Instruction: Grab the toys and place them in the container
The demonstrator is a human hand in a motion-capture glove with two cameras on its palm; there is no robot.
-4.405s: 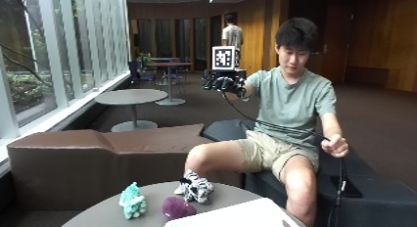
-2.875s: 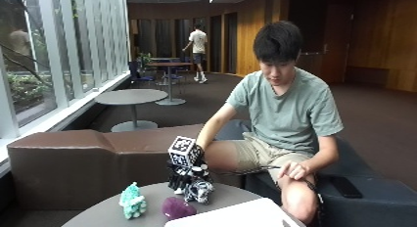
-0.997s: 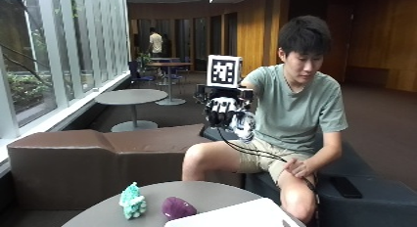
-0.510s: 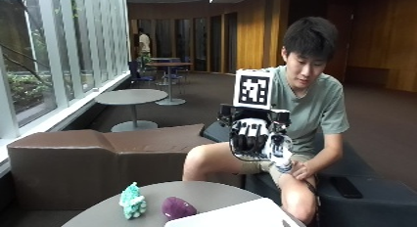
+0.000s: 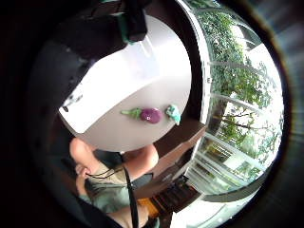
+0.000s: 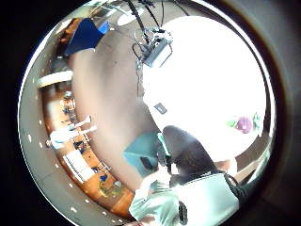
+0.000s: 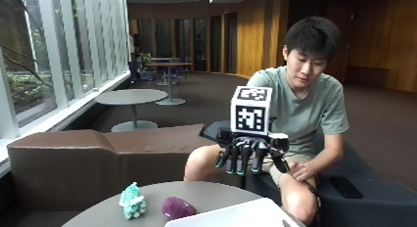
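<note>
Gloved right hand (image 7: 251, 153) hangs in the air above the round desk (image 7: 215, 192), over the near edge of the white container (image 7: 241, 218), fingers (image 7: 242, 161) straight, slightly spread, pointing down, holding nothing. Down on the desk, two toys sit just left of the container: a purple eggplant toy (image 7: 178, 208) lies on its side, right beside the container's rim, and the little-finger palm view shows its long axis running along the desk with the green stem end (image 5: 129, 112) pointing away from the teal toy (image 5: 173, 113). That teal spiky toy (image 7: 133, 201) stands upright on the far side of the eggplant from the container, close to it but apart. Behind the desk runs a brown bench (image 7: 98, 158); the person sits past the container, bare hand (image 7: 301, 171) resting on a knee. Nothing lies between the hand and the two toys.
</note>
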